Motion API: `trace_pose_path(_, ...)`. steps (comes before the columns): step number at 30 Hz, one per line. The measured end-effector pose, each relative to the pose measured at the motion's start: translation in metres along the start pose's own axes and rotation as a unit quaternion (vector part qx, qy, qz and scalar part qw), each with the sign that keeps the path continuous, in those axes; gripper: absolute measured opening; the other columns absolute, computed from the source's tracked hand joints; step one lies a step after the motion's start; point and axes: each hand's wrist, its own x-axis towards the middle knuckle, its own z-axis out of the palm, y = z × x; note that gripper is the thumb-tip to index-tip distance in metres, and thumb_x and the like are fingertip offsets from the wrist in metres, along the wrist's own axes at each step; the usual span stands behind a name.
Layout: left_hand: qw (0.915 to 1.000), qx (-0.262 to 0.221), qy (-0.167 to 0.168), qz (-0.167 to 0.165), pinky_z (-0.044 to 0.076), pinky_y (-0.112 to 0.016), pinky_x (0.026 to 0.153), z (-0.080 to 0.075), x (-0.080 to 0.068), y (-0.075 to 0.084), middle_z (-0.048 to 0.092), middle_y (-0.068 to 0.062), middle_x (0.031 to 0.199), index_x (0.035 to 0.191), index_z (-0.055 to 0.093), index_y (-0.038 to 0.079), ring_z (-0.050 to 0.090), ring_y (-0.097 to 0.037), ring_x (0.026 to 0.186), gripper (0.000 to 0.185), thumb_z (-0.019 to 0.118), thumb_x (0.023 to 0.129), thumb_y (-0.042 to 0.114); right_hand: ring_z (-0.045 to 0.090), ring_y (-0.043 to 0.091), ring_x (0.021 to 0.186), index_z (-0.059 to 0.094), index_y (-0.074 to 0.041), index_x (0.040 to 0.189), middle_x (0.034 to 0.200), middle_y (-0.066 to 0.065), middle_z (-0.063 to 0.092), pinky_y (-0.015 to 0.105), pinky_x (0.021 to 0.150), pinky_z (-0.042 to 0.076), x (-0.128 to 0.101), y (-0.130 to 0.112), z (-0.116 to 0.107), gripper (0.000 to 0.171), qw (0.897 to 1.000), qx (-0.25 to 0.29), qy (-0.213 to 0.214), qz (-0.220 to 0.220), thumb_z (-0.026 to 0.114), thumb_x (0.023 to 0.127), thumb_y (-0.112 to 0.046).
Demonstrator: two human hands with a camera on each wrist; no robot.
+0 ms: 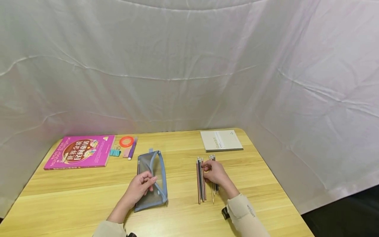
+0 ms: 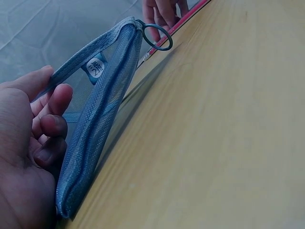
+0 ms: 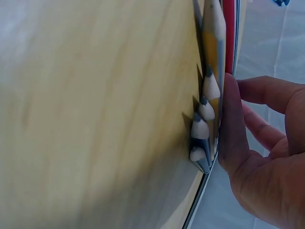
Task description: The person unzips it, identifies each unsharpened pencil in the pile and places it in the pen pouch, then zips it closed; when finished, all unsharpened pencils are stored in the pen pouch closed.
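A blue-grey mesh zip pouch (image 1: 148, 201) lies on the table with its mouth parted. My left hand (image 1: 140, 187) pinches one edge of that mouth between thumb and index finger; the other fingers curl beneath. A pull ring (image 2: 157, 37) hangs at the zip's end in the left wrist view. A dark pencil shows along the pouch's left side. My right hand (image 1: 215, 171) is between two groups of pencils, its thumb and index finger pinching a red-striped pencil (image 1: 204, 189) of the left group (image 1: 199, 181). Sharpened pencils (image 3: 200, 126) lie beside the thumb in the right wrist view.
At the back left lie a pink book (image 1: 80, 151), orange tape (image 1: 126, 141), teal binder clips (image 1: 114, 152), a pink block (image 1: 126, 152) and a purple marker (image 1: 132, 148). A pale notebook (image 1: 222, 140) lies at the back right. Grey cloth (image 1: 165, 72) encloses the table's far side.
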Motion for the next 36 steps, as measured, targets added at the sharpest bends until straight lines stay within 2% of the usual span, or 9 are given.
trace_pose_path(3,1.0000,0.001,-0.001,0.001,0.041,-0.023,0.046,0.0000,0.0001,-0.0005,0.062,-0.009,0.067,0.090,0.058,0.000,0.045,-0.006,0.050,0.028,0.066,0.103,0.023,0.062,0.017,0.067,0.071,0.002,0.115,0.093,0.012,0.064,0.028,0.055,0.059,-0.0006,-0.0002,-0.0004,0.040,1.000,-0.006,-0.001,-0.007,0.072,0.077,0.014)
trace_pose_path(10,1.0000,0.003,0.002,0.004,0.040,-0.023,0.045,-0.0014,0.0009,-0.0017,0.062,-0.006,0.065,0.089,0.058,0.000,0.045,-0.005,0.049,0.027,0.066,0.103,0.023,0.062,0.017,0.068,0.069,0.003,0.117,0.096,0.015,0.062,0.030,0.056,0.061,-0.0011,-0.0023,0.0010,0.043,1.000,0.016,-0.008,0.009,0.078,0.077,0.014)
trace_pose_path(15,1.0000,0.001,-0.001,0.005,0.041,-0.024,0.045,-0.0012,0.0006,-0.0022,0.062,-0.006,0.066,0.089,0.058,0.000,0.045,-0.005,0.050,0.027,0.066,0.103,0.023,0.064,0.018,0.062,0.067,0.004,0.120,0.096,0.015,0.061,0.032,0.055,0.061,-0.0010,-0.0041,0.0021,0.047,1.000,0.015,-0.011,0.019,0.078,0.075,0.016)
trace_pose_path(24,1.0000,-0.001,0.000,0.001,0.041,-0.024,0.046,-0.0003,0.0002,0.0006,0.062,-0.009,0.066,0.089,0.058,0.000,0.045,-0.006,0.050,0.028,0.066,0.103,0.022,0.064,0.015,0.061,0.066,0.005,0.123,0.094,0.014,0.062,0.029,0.053,0.059,0.0019,-0.0057,0.0019,0.051,0.999,-0.033,-0.014,0.002,0.078,0.073,0.014)
trace_pose_path(30,1.0000,-0.002,-0.001,-0.001,0.041,-0.024,0.046,0.0000,0.0002,0.0015,0.062,-0.012,0.067,0.089,0.057,-0.001,0.045,-0.006,0.050,0.027,0.065,0.103,0.021,0.064,0.015,0.055,0.065,0.005,0.123,0.090,0.012,0.061,0.030,0.051,0.058,0.0023,-0.0056,0.0027,0.051,0.999,-0.027,-0.023,0.007,0.076,0.073,0.013)
trace_pose_path(36,1.0000,-0.001,0.000,-0.001,0.041,-0.024,0.046,-0.0003,0.0000,0.0016,0.062,-0.010,0.066,0.089,0.057,0.000,0.045,-0.005,0.050,0.028,0.065,0.103,0.022,0.061,0.015,0.057,0.066,0.004,0.122,0.092,0.014,0.062,0.030,0.050,0.058,0.0031,-0.0068,0.0036,0.052,0.999,-0.034,-0.022,0.006,0.079,0.072,0.011)
